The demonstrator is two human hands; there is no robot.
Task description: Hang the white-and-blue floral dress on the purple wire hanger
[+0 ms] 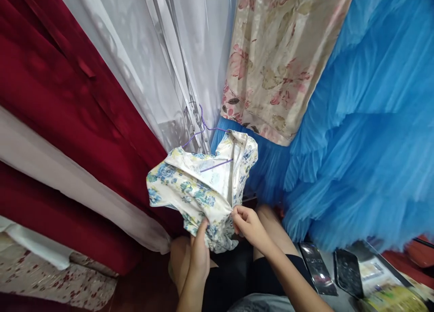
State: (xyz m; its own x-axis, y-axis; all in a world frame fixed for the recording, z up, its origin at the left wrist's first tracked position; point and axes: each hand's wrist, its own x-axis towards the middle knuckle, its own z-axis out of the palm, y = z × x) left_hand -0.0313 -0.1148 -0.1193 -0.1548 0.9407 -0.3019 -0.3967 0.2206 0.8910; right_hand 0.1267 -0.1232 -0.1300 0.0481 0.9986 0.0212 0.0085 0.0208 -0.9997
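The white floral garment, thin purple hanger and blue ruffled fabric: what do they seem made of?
White floral garment: thin, mostly matte cloth, perhaps cotton, with soft folds. Thin purple hanger: smooth plastic or coated wire, judging by its even colour and slimness. Blue ruffled fabric: probably soft, matte tulle, given its sheer, wispy edges.

I counted one left hand and one right hand at lower centre of my remote feed, along with two legs. Mid-frame I had one blue-flowered garment and one purple hanger; at upper right of centre, one pink-flowered cloth; at lower right, two dark phones.
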